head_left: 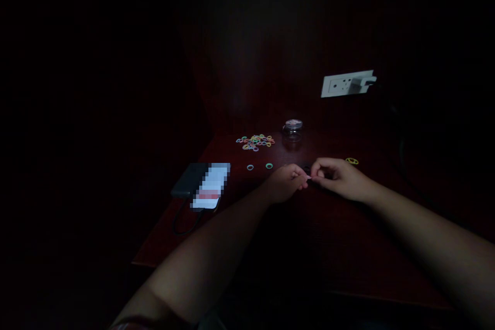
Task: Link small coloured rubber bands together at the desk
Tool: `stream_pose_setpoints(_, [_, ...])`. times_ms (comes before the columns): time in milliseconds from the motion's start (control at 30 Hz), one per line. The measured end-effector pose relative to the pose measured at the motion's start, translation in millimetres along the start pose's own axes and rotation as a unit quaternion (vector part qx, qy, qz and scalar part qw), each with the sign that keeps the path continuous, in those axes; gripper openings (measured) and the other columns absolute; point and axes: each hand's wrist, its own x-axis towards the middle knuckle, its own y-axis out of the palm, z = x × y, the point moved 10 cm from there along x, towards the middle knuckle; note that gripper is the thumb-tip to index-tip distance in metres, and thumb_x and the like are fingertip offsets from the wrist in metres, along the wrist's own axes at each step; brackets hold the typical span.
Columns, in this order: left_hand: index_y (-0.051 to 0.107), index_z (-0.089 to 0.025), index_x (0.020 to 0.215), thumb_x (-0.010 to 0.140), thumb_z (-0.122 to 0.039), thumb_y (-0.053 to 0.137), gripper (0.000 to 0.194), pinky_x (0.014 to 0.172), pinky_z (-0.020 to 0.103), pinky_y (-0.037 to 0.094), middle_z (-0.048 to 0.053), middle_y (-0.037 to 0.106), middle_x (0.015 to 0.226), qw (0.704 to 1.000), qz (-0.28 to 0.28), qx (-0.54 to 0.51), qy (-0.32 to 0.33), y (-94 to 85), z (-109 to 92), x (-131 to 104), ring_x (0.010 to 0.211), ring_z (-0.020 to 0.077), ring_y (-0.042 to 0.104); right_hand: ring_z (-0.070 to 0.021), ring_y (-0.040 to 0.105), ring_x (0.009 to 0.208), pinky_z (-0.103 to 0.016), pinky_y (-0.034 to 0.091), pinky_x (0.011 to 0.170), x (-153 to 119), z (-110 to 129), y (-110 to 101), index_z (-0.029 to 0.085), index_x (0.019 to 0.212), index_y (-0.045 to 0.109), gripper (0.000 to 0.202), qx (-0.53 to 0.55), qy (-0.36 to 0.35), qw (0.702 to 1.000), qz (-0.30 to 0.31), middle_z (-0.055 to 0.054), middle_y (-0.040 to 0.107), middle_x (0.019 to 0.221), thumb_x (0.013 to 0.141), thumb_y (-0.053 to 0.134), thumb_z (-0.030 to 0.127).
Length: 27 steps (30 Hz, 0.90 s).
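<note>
Over the dark red table, my left hand (288, 181) and my right hand (340, 178) meet fingertip to fingertip. Both are closed in a pinch on a small pink hair tie (309, 178), mostly hidden by the fingers. Left of my left hand lie a green hair tie (269, 166) and a light blue hair tie (250, 167), apart from each other. Beyond my right hand are yellow hair ties (351, 161). Farther back rests a loose pile of several hair ties (257, 141) in mixed colours.
A clear round container (293, 128) stands at the back, right of the pile. To the left, a phone (212, 185) with a lit, blurred screen leans over a dark box (187, 180), with a cable (176, 224) looping below. A white socket plate (336, 85) is on the wall.
</note>
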Motion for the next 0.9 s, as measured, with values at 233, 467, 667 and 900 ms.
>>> stream_pose_setpoints(233, [0.055, -0.012, 0.081, 0.079, -0.026, 0.052, 0.015, 0.060, 0.022, 0.041, 0.003, 0.061, 0.072, 1.000, 0.007, 0.018, 0.022, 1.2, -3.4, -0.9, 0.062, 0.0084, 0.052, -0.0090, 0.039, 0.052, -0.023, 0.030, 0.048, -0.5, -1.4, -1.3, 0.017, 0.074, 0.054, 0.015, -0.005, 0.005, 1.000, -0.007, 0.003, 0.046, 0.057, 0.078, 0.057, 0.031])
stream_pose_setpoints(467, [0.055, -0.011, 0.081, 0.074, -0.022, 0.059, 0.013, 0.055, 0.019, 0.038, -0.001, 0.055, 0.068, 1.000, -0.009, 0.005, -0.003, 0.0, -4.0, -3.5, 0.059, 0.0060, 0.047, -0.0095, 0.039, 0.054, -0.023, 0.031, 0.049, -1.1, 1.0, -0.8, 0.017, 0.072, 0.052, 0.016, -0.019, 0.002, 1.000, -0.006, 0.003, 0.045, 0.059, 0.078, 0.057, 0.031])
stream_pose_setpoints(667, [0.055, -0.011, 0.080, 0.074, -0.024, 0.060, 0.015, 0.054, 0.019, 0.037, -0.002, 0.054, 0.067, 1.000, -0.010, 0.007, -0.001, -0.6, -4.8, -4.3, 0.058, 0.0055, 0.046, -0.0087, 0.038, 0.050, -0.022, 0.030, 0.047, 0.0, 2.2, -0.6, 0.017, 0.076, 0.052, 0.021, -0.011, 0.012, 1.000, -0.013, 0.004, 0.045, 0.056, 0.078, 0.059, 0.037])
stream_pose_setpoints(900, [0.055, -0.012, 0.080, 0.074, -0.025, 0.061, 0.016, 0.055, 0.019, 0.038, -0.001, 0.054, 0.068, 1.000, -0.015, 0.007, 0.012, -1.6, -5.8, -4.0, 0.059, 0.0063, 0.048, -0.0094, 0.040, 0.052, -0.023, 0.031, 0.048, 0.1, -1.1, -1.6, 0.017, 0.076, 0.054, 0.020, -0.024, 0.015, 0.999, -0.017, 0.003, 0.047, 0.058, 0.077, 0.059, 0.036])
